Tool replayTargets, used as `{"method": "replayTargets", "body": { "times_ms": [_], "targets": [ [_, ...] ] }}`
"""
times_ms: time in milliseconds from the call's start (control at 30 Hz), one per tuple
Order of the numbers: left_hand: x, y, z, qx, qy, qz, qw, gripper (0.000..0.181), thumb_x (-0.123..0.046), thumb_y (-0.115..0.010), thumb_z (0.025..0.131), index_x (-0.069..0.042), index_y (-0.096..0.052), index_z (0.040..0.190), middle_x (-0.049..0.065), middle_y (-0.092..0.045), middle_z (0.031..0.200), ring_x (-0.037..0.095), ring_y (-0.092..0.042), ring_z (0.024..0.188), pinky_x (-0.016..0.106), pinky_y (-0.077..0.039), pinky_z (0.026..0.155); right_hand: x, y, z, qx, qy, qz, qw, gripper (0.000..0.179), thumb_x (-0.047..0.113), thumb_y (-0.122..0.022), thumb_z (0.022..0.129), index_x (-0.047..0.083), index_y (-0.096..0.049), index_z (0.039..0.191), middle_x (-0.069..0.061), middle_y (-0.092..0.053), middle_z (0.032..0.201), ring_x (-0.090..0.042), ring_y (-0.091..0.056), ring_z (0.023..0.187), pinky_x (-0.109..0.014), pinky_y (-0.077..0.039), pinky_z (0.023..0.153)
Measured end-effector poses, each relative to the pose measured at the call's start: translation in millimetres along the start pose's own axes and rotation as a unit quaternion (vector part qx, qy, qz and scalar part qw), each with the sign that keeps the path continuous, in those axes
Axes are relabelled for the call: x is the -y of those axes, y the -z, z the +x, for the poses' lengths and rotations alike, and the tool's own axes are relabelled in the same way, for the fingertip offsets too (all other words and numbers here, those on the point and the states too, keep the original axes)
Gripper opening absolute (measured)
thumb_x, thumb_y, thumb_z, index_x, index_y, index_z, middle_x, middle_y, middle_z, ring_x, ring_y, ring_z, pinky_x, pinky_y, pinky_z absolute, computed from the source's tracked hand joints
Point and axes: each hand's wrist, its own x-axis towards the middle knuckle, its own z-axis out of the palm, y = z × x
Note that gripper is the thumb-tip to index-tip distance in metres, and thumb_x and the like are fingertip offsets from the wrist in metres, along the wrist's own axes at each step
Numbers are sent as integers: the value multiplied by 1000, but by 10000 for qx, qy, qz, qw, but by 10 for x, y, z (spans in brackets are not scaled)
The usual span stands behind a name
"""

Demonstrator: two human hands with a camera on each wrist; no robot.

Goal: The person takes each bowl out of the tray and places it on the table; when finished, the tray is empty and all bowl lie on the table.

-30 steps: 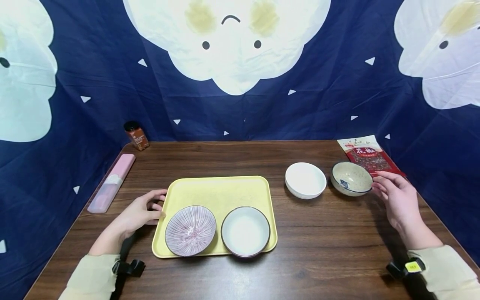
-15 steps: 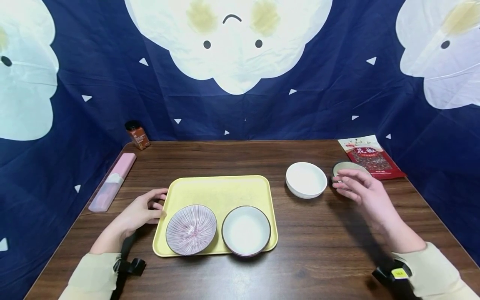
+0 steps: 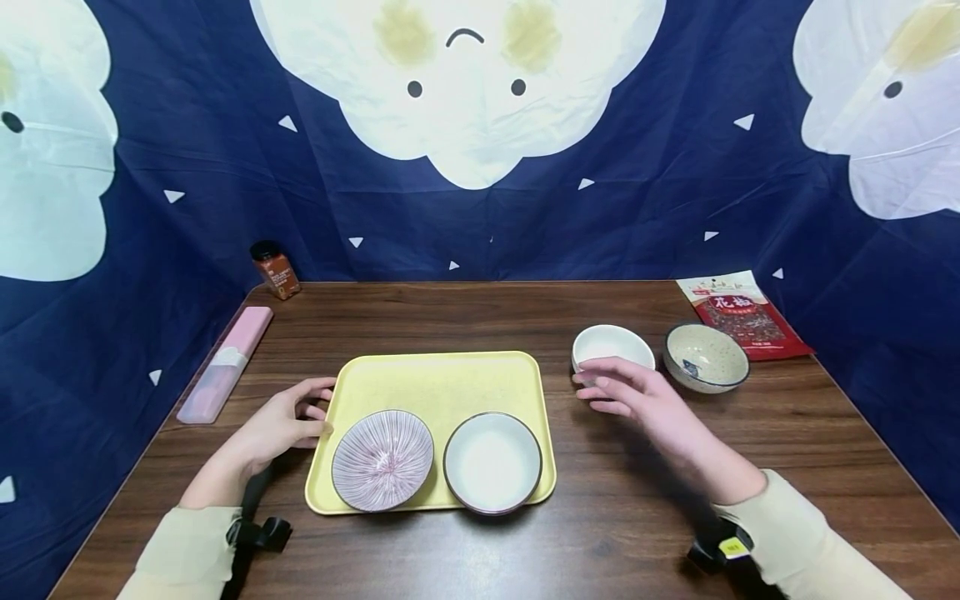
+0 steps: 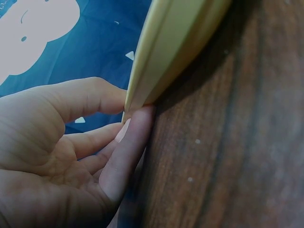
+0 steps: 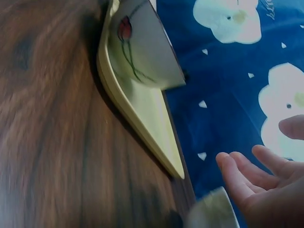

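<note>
My left hand [image 3: 273, 429] holds the left rim of a yellow tray [image 3: 435, 379]; in the left wrist view, its fingertips pinch the tray's edge [image 4: 142, 80]. On the tray's front part sit a purple-striped bowl [image 3: 382, 460] and a pale bowl with a dark rim [image 3: 492, 462]. My right hand [image 3: 648, 408] hovers with loosely extended fingers over the near side of a white bowl [image 3: 613, 340], partly hiding it. Nothing is in its grasp; whether it touches the bowl cannot be told. The right wrist view shows a flower painted on the outside of the dark-rimmed bowl [image 5: 142, 52].
A speckled bowl [image 3: 705, 358] with a blue fish stands right of the white bowl, before a red spice packet [image 3: 742, 321]. Along the left table edge lie a pink case [image 3: 228, 362] and a black-lidded spice jar [image 3: 276, 271]. A blue cloth [image 3: 637, 225] hangs behind.
My right hand has left the speckled bowl's rim and moved left to the white bowl. The left hand, tray and bowls stay in place.
</note>
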Motion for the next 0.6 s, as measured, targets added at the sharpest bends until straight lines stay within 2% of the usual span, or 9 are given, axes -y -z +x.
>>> {"method": "replayTargets", "body": {
  "times_ms": [133,300,533,600],
  "targets": [
    [-9,0,-3,37,-33,-11,10000,76,7,-67,85,7,-33,152,28,-45,134,20,-55,94,39,-59,71,-37,-169,73,395,-243,35,9989,46,14,-50,107,-15,-44,142,-37,-48,141,-40,-60,121,-42,-51,100],
    [-8,-2,1,33,-33,-8,10000,76,7,-68,85,7,-33,152,28,-45,134,20,-55,95,39,-59,71,-99,-342,131,779,-523,127,9955,47,15,-49,107,-13,-43,144,-36,-48,142,-48,-54,124,-50,-50,100],
    [-12,3,-3,39,-53,14,10000,76,7,-68,85,7,-32,152,28,-45,134,20,-55,95,39,-59,71,-179,-524,159,1068,-833,15,9908,49,16,-52,105,-10,-43,146,-31,-52,139,-32,-62,115,-45,-55,92],
    [-8,5,-2,40,-55,11,10000,76,7,-68,85,7,-32,153,28,-45,134,20,-55,95,39,-59,71,-212,-560,156,1191,-829,17,9894,49,15,-52,106,-10,-42,147,-29,-53,138,-32,-61,117,-45,-56,90]
  ]
}}
